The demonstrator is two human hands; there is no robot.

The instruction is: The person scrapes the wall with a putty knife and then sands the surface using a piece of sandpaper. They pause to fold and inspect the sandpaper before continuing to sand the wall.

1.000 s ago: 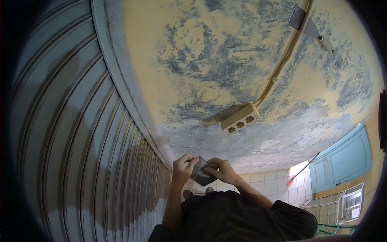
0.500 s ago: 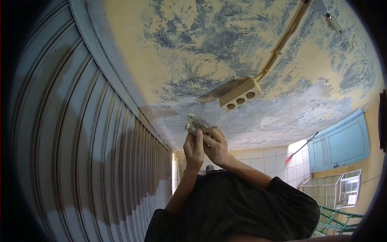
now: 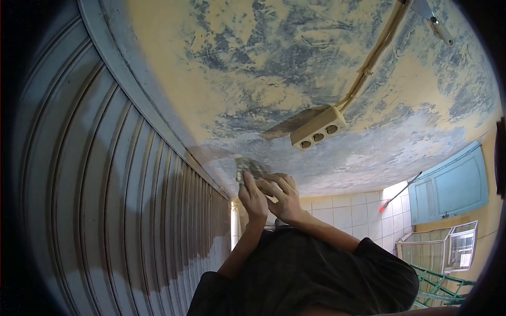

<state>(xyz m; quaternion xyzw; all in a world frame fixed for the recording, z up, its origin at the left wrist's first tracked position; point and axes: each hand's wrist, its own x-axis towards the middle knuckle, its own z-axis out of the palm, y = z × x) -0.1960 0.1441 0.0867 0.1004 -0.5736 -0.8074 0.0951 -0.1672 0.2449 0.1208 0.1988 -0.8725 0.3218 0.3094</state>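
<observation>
My left hand [image 3: 253, 203] pinches a stiff grey sheet [image 3: 252, 166] with pale yellowish patches, which looks like a worn piece of sandpaper. Its thumb lies across the sheet's left part. My right hand [image 3: 284, 199] has its fingers bent at the sheet's lower right edge and appears to grip it too; the exact contact is blurred. Both hands are close together in front of a patchy yellow and grey-blue wall [image 3: 263, 89]. Beyond them on the wall sits a cream socket block [image 3: 319, 129] with three outlets.
Cables [image 3: 369, 66] run up the wall from the sockets. A scraper [image 3: 443, 32] is at the top right. Ribbed metal shutters [image 3: 121, 174] flank the left side. To the right are a red-ended stick [image 3: 395, 195], a blue door [image 3: 450, 187], a glass cabinet [image 3: 437, 247] and green metal frame [image 3: 440, 287].
The sheet and my left hand have shifted slightly left, and the sheet is tilted differently. My right fingers have shifted along its edge. The view has moved slightly.
</observation>
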